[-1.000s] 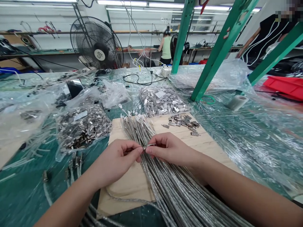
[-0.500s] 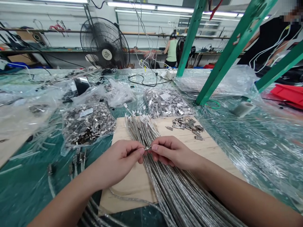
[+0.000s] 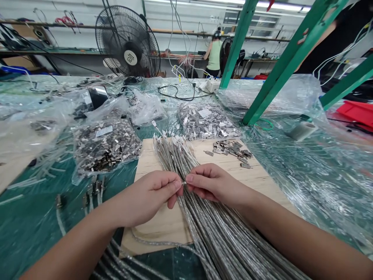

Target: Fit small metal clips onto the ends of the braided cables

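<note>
The left hand (image 3: 151, 194) and the right hand (image 3: 215, 184) have drawn their fingertips closer over the last second, so less of the small metal piece (image 3: 184, 183) shows between them. That suggests the work is at a fine, close stage. The piece is above the middle of the wooden board (image 3: 166, 225), over the bundle of cables (image 3: 210, 225); each grip is narrow, thumb and finger pinched on it (which end is which, I cannot tell).

The board is flat, pale and lightly grained. Lengthwise across it run the cables, round and smooth, with a silvery, braided look under a clear skin. On the board's far right corner lie loose metal connectors (image 3: 233, 149), flat, grey and thin-tipped. Beyond its far edge sits a crinkled clear bag (image 3: 208, 120) of shiny parts; left of it, another bag (image 3: 106, 146) bulges on the film-covered green tabletop (image 3: 29, 233).
</note>
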Demonstrator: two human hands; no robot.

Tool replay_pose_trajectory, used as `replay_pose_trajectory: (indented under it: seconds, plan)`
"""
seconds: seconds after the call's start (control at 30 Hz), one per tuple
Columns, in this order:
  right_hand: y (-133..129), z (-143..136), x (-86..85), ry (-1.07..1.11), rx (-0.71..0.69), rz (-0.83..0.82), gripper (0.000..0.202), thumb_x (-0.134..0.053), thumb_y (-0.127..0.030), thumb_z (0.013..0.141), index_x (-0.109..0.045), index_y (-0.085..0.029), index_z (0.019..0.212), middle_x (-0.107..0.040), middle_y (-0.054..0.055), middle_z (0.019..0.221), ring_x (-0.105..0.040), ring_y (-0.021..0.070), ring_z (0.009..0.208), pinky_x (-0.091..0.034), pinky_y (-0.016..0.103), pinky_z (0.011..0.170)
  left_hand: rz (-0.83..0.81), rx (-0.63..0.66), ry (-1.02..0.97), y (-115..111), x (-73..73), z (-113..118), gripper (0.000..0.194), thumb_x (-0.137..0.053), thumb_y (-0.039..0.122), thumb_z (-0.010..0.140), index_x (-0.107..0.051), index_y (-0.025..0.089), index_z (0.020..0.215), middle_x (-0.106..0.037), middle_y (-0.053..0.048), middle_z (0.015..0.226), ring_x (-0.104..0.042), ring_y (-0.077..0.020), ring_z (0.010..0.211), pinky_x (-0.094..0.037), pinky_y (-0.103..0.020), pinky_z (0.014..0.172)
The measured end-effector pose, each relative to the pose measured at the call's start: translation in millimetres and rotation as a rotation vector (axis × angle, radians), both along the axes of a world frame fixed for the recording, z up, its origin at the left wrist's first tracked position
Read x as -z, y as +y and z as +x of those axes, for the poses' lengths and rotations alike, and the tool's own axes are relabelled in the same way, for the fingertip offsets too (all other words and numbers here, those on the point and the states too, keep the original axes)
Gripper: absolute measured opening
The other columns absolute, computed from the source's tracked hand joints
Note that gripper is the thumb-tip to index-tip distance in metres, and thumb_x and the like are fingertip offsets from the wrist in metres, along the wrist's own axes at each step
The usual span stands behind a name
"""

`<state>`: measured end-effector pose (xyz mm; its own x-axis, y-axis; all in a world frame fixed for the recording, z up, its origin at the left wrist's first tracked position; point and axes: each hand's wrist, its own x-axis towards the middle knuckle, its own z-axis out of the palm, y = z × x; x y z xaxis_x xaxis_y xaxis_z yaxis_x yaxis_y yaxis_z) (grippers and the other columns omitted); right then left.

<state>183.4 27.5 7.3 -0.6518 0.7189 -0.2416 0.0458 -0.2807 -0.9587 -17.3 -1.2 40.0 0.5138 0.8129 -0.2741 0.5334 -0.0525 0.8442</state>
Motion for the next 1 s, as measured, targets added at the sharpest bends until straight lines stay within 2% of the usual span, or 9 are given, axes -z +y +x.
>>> replay_pose_trajectory:
  seconds: [0.17,0.23,0.33,0.43,0.53,0.67,0.83,0.93,1.0]
  plan:
    - [0,0,-1.5,-0.027,0.044,-0.109,0.027,-0.068,-0.036,0.078,-0.059,-0.014,0.066,-0.043,-0.007,0.043,-0.026,0.0032,0.033,-0.012,0.017,0.031,0.061,-0.019,0.145,-4,2.0,4,0.041,-0.033,0.046,0.096,-0.053,0.021,0.071,-0.05,0.003,0.067,-0.048,-0.0139,0.063,-0.035,-0.024,0.059]
    - [2,1,-0.4,-0.001,0.069,-0.167,0.027,-0.067,-0.036,0.078,-0.059,-0.014,0.066,-0.041,-0.008,0.042,-0.025,0.0029,0.032,-0.011,0.017,0.03,0.136,-0.054,0.193,-6,2.9,6,0.03,-0.037,0.047,0.095,-0.058,0.025,0.092,-0.055,0.003,0.07,-0.051,-0.0145,0.061,-0.035,-0.024,0.055]
    - [5,3,1.5,0.049,0.062,-0.212,0.027,-0.066,-0.037,0.08,-0.06,-0.014,0.067,-0.039,-0.009,0.044,-0.025,0.0026,0.031,-0.009,0.018,0.029,0.287,-0.062,0.204,-8,4.7,7,0.028,-0.043,0.042,0.094,-0.052,0.032,0.118,-0.064,0.002,0.086,-0.057,-0.015,0.069,-0.038,-0.024,0.057]
    - [7,4,2.0,0.063,0.059,-0.232,0.028,-0.065,-0.037,0.082,-0.059,-0.014,0.066,-0.041,-0.008,0.045,-0.027,0.0025,0.03,-0.01,0.018,0.028,0.384,-0.05,0.191,-6,4.3,8,0.023,-0.042,0.036,0.096,-0.057,0.03,0.112,-0.067,0.002,0.098,-0.06,-0.0151,0.085,-0.041,-0.024,0.069]
    - [5,2,1.7,0.059,0.073,-0.23,0.032,-0.061,-0.04,0.085,-0.057,-0.014,0.066,-0.041,-0.008,0.045,-0.028,0.0031,0.03,-0.013,0.016,0.027,0.331,-0.061,0.191,-3,1.4,10,0.023,-0.04,0.032,0.097,-0.061,0.024,0.099,-0.067,0.002,0.092,-0.061,-0.0144,0.082,-0.04,-0.023,0.069]
    - [-1,-1,2.4,0.012,0.131,0.012,0.037,-0.054,-0.05,0.089,-0.055,-0.017,0.072,-0.045,-0.006,0.048,-0.036,0.0062,0.033,-0.027,0.016,0.026,0.296,-0.125,0.193,2,1.1,10,0.029,-0.039,0.034,0.097,-0.059,0.021,0.079,-0.061,0.004,0.071,-0.055,-0.0122,0.064,-0.036,-0.023,0.061]
    - [-8,-4,7.7,0.04,0.199,0.315,0.02,-0.059,-0.032,0.089,-0.054,-0.022,0.106,-0.053,-0.005,0.064,-0.049,0.0095,0.047,-0.045,0.019,0.039,0.22,-0.166,0.11,3,5.2,6,0.03,-0.041,0.037,0.095,-0.059,0.021,0.077,-0.057,0.005,0.069,-0.05,-0.0118,0.064,-0.035,-0.023,0.061]
    - [-9,-4,10.3,0.031,0.198,0.456,0.016,-0.058,-0.026,0.09,-0.061,-0.019,0.104,-0.055,0.0,0.074,-0.053,0.0099,0.055,-0.049,0.022,0.049,0.126,-0.168,0.005,3,5.0,4,0.032,-0.043,0.039,0.094,-0.057,0.02,0.073,-0.054,0.005,0.068,-0.047,-0.0114,0.063,-0.033,-0.023,0.06]
    - [-9,-5,10.7,0.041,0.192,0.458,0.015,-0.057,-0.025,0.09,-0.063,-0.017,0.101,-0.056,0.0,0.072,-0.054,0.01,0.055,-0.049,0.022,0.05,0.049,-0.172,-0.067,4,4.4,3,0.033,-0.045,0.039,0.094,-0.056,0.018,0.07,-0.053,0.004,0.066,-0.044,-0.0107,0.062,-0.032,-0.023,0.06]
